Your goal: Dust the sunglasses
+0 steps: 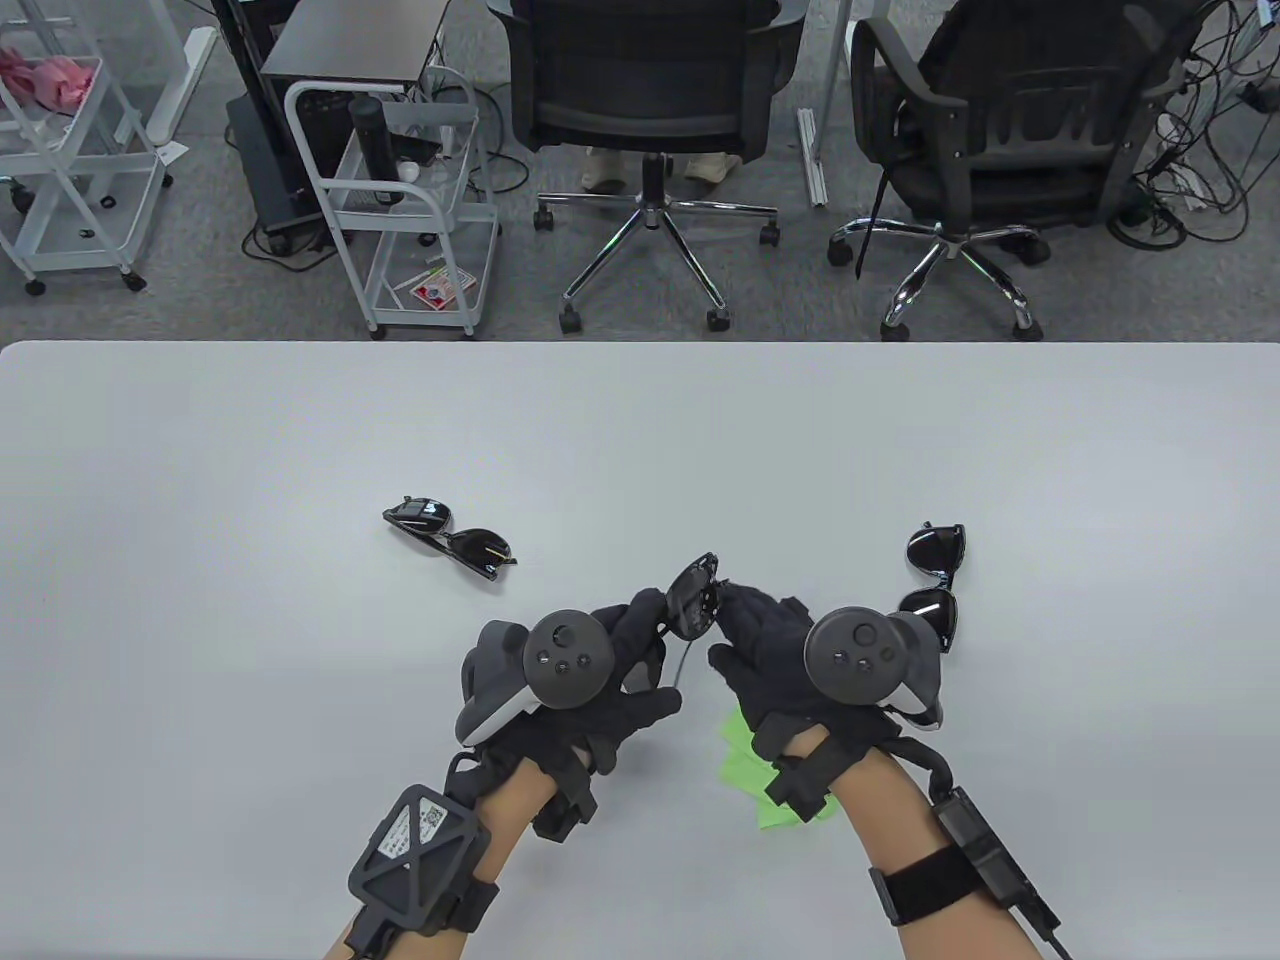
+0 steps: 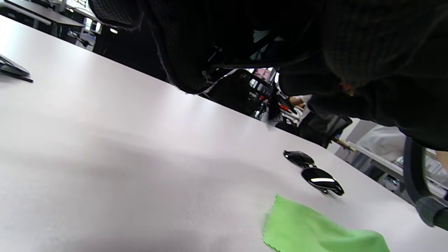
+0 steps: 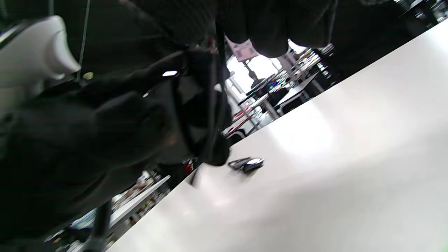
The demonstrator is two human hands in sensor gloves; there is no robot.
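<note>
The left hand (image 1: 600, 670) and the right hand (image 1: 775, 655), both in black gloves with round trackers on their backs, sit lowest in the table view, raised a little above the white table (image 1: 200, 600). Between them they hold a pair of dark held sunglasses (image 1: 695, 597): the left hand's fingers are curled round the frame from the left side, and the right hand's fingertips (image 1: 728, 592) pinch the lens edge from the right. A thin temple arm hangs down from the frame between the two hands. In the right wrist view the same frame (image 3: 201, 115) shows dark and edge-on against the glove, too shadowed to make out more.

Under the right hand a bright green cloth (image 1: 775, 775) lies flat on the table; neither hand touches it. It shows clearly in the left wrist view (image 2: 315, 231).

To the right, close beside the right hand, a second pair of black sunglasses (image 1: 935, 580) lies on the table. Well to the left, a third pair of sunglasses (image 1: 450, 540) lies folded on the table.

Beyond the far edge stand two office chairs (image 1: 650, 120) and white wire carts (image 1: 410, 200).
</note>
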